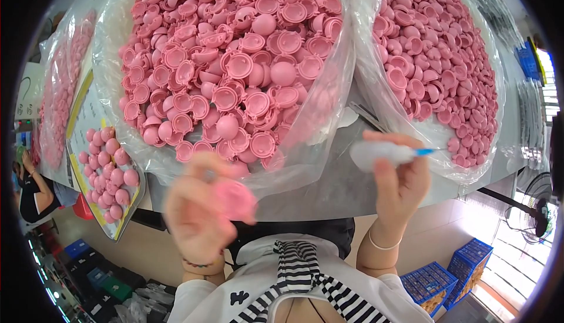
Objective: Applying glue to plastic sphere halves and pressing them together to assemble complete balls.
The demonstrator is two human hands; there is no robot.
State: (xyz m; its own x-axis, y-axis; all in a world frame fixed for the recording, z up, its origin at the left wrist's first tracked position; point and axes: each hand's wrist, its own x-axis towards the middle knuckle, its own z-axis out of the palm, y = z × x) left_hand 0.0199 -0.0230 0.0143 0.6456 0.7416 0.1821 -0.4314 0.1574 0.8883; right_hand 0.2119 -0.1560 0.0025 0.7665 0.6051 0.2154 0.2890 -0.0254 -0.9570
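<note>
Slightly smeared by motion, my left hand point(197, 217) is closed round a pink plastic cup-shaped piece point(236, 201) in front of my chest. Across from it, my right hand point(399, 185) grips a small white squeeze bottle point(376, 154), tilted on its side with its blue nozzle point(424, 152) pointing right. The two hands are apart. Beyond my left hand spreads a large heap of pink hollow half shells point(241, 64) in clear plastic. Behind my right hand lies a second heap of smaller pink pieces point(435, 58), also on plastic sheeting.
At the left, a yellow-edged tray point(121, 224) holds several pink balls point(108, 173). Metal tweezers point(367, 115) lie between the heaps on the grey table point(294, 202). Blue crates point(429, 288) stand on the floor at right, near a fan point(531, 208). Another person's arm point(36, 176) shows far left.
</note>
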